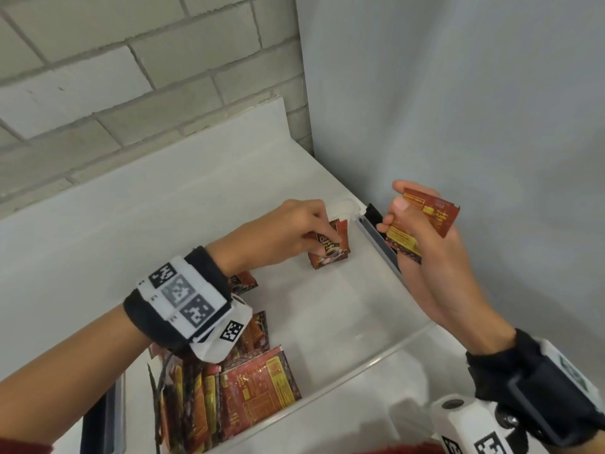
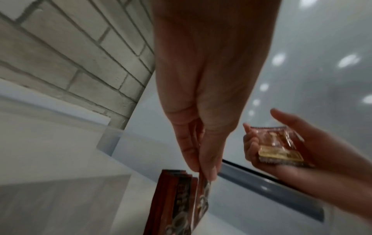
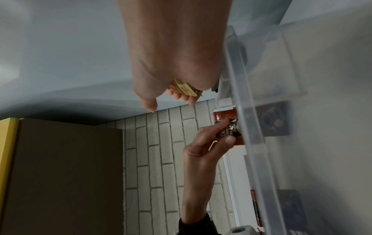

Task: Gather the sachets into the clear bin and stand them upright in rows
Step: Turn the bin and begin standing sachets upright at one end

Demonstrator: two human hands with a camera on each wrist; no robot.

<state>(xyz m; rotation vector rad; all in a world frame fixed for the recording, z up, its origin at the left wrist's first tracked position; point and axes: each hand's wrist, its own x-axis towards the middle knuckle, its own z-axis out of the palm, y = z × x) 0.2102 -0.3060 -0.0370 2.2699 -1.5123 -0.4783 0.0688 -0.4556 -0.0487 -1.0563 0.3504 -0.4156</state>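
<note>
**Fingertips pinch a sachet at the far end of the bin**

Fingers (image 2: 189, 152) and thumb of the left hand (image 1: 288, 234) close on the top edge of a dark coffee sachet (image 1: 330, 250), holding it upright against a small group of standing sachets (image 2: 173, 200) at the far end of the clear bin (image 1: 366, 362). From the left wrist view the pinched sachet stands just beside the others, touching them or nearly so; the blur there makes it hard to say which.

The right hand (image 1: 422, 244) hovers above the bin's right rim, palm turned up, its fingers and thumb curled round a few red and yellow sachets (image 1: 422, 217) fanned loosely in its grip. How many it holds cannot be told for certain.

At the near end of the bin a larger bunch of sachets (image 1: 235, 398) stands packed in a rough row, some leaning, with a few more (image 1: 245, 281) lying under the left wrist. The middle of the bin floor between the two groups is bare.

The bin sits on a white counter (image 1: 131, 224) in a corner, with a pale brick wall (image 1: 98, 77) behind and a plain grey wall (image 1: 458, 93) to the right. Both wrists wear black bands with marker tags.
</note>
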